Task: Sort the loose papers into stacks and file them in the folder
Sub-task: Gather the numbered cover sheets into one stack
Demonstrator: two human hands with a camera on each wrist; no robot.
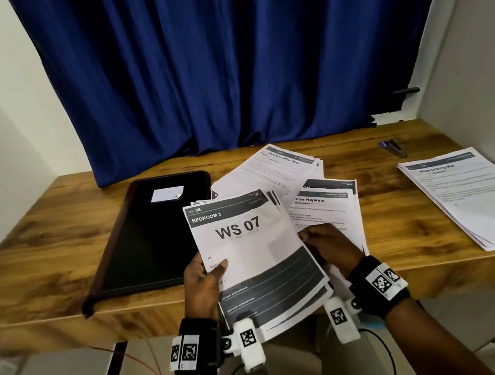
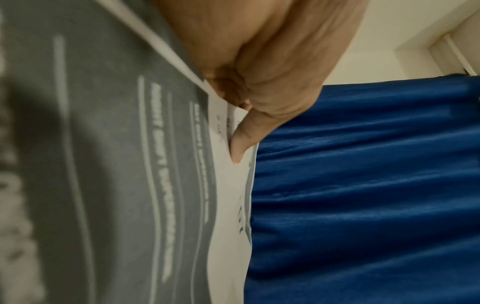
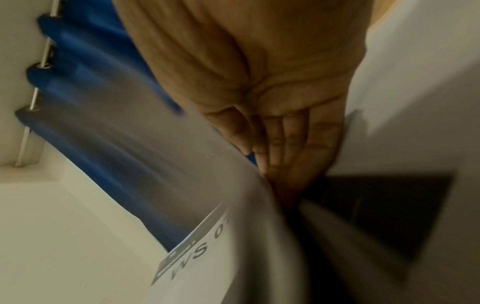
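While my left hand (image 1: 203, 281) pinches the sheaf (image 1: 248, 250), my right hand (image 1: 327, 244) grips its edge; I should peel one sheet cleanly.

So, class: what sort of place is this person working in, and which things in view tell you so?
Probably a small home or office desk nook: a wooden desk set between plain walls, a blue curtain behind it, and a black folder beside printed sheets.

Black wristbands (image 1: 198, 343) with white square-coded marker tags, small white cameras, thin black cables
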